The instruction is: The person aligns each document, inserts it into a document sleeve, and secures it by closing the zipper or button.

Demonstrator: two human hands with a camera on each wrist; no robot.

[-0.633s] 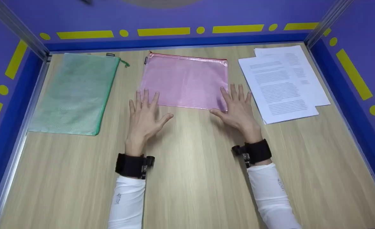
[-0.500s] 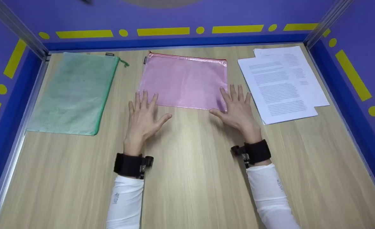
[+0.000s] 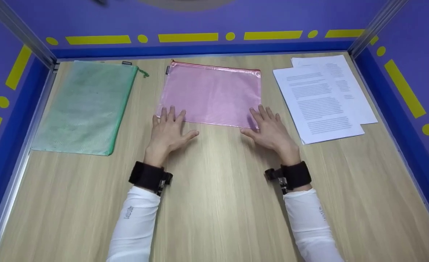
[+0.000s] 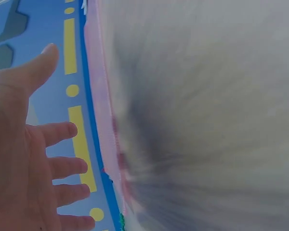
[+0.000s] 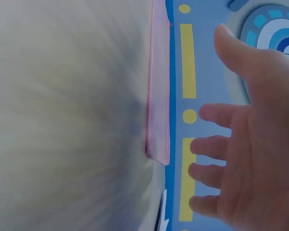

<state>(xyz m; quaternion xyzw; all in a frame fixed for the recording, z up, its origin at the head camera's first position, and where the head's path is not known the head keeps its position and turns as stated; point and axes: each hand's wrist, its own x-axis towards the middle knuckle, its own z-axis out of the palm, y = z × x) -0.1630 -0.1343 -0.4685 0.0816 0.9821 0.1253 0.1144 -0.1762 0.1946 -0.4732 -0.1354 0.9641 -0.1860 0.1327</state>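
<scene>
A pink mesh zip pouch (image 3: pixel 212 93) lies flat at the middle back of the wooden table (image 3: pixel 214 196). My left hand (image 3: pixel 167 131) is spread with straight fingers at the pouch's near left corner, fingertips at its edge. My right hand (image 3: pixel 269 129) is spread the same way at the near right corner, fingertips over the edge. Both hands hold nothing. The wrist views show each open hand (image 4: pixel 24 159) (image 5: pixel 250 144) lifted off the table, with the pink pouch (image 4: pixel 103 120) (image 5: pixel 159 91) seen edge-on.
A green mesh zip pouch (image 3: pixel 85 105) lies at the left. Printed paper sheets (image 3: pixel 323 96) lie at the right. Blue walls with yellow marks (image 3: pixel 214 36) enclose the table on three sides.
Both hands have drawn slightly back toward me and lifted a little. The pouch has not moved.
</scene>
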